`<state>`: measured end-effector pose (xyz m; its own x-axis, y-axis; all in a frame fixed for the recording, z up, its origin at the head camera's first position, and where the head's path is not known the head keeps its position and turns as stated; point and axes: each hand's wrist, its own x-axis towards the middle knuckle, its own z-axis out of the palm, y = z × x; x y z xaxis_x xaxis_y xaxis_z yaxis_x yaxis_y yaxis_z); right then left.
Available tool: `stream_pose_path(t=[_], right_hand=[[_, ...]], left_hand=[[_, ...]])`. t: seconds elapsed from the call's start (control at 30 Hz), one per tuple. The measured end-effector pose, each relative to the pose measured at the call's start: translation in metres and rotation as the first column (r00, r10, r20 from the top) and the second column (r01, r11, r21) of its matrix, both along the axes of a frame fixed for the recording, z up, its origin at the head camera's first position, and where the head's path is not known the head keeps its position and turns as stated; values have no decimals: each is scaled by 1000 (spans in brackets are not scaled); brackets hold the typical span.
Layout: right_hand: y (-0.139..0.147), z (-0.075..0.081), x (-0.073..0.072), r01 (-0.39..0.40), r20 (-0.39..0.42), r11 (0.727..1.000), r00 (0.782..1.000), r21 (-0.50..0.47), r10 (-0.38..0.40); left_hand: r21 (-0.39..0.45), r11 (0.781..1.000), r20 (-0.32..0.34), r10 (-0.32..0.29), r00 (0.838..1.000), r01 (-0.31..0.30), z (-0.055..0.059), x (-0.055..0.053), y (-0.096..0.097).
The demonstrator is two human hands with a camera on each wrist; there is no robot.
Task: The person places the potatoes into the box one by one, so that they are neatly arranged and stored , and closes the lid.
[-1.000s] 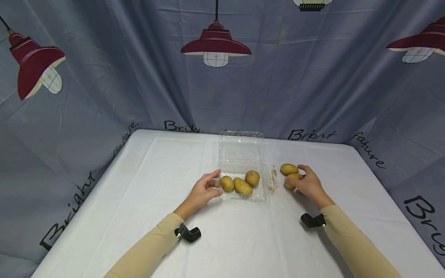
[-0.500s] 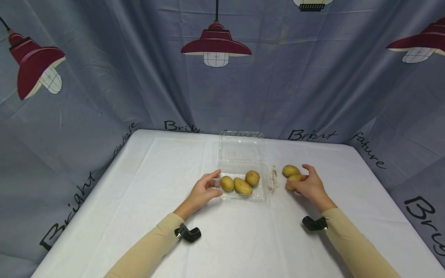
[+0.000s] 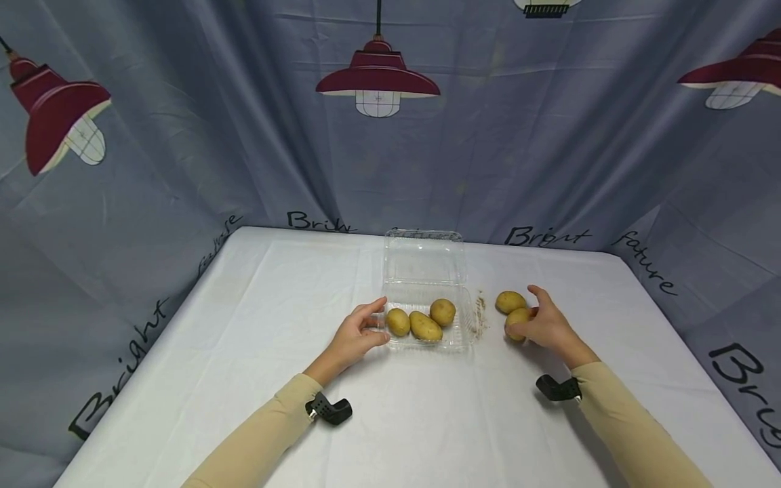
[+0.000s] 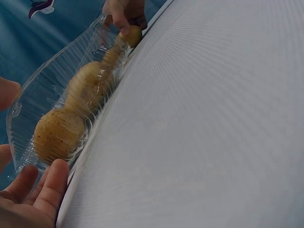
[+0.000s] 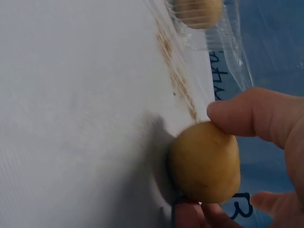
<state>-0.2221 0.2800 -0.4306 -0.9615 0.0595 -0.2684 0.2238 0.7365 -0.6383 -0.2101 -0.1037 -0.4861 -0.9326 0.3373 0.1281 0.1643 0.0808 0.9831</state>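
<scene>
In the head view my left hand (image 3: 352, 339) touches the left end of a clear plastic clamshell container (image 3: 454, 344), thumb and fingers spread. The container's lid stands raised at the back. Inside lie a small potato (image 3: 398, 322), an oblong potato (image 3: 425, 327) and a round potato (image 3: 443, 312). My right hand (image 3: 547, 328) pinches a potato (image 5: 205, 164) between thumb and fingers, to the right of the container. Another potato (image 3: 510, 302) lies just behind the pinched one. From the left wrist, the near potato (image 4: 58, 134) shows through the ribbed wall beside my fingertips (image 4: 56, 178).
Brown crumbs of dirt (image 3: 481, 315) streak the white tablecloth (image 3: 293, 291) between the container and the right-hand potatoes. A grey-blue curtain (image 3: 256, 122) printed with red lamps hangs behind the table. Black cameras are strapped at both wrists.
My right hand has shifted slightly right and toward me with the pinched potato. The potato behind it has moved a little the same way. My left hand and the container stay put.
</scene>
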Motion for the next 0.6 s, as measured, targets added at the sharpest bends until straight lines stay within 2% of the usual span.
stream_pose_path(t=[0.27, 0.5, 0.6], right_hand=[[-2, -8, 0, 39, -39, 999, 998, -38, -40], [-5, -13, 7, 118, -76, 987, 989, -107, -127], [-6, -13, 9, 124, -87, 985, 987, -118, -134]], left_hand=[[-1, 1000, 13, 1, 1000, -1, -1, 0, 0], [-8, 1000, 4, 3, 1000, -3, 1, 0, 0], [-7, 1000, 12, 8, 1000, -8, 2, 1, 0]])
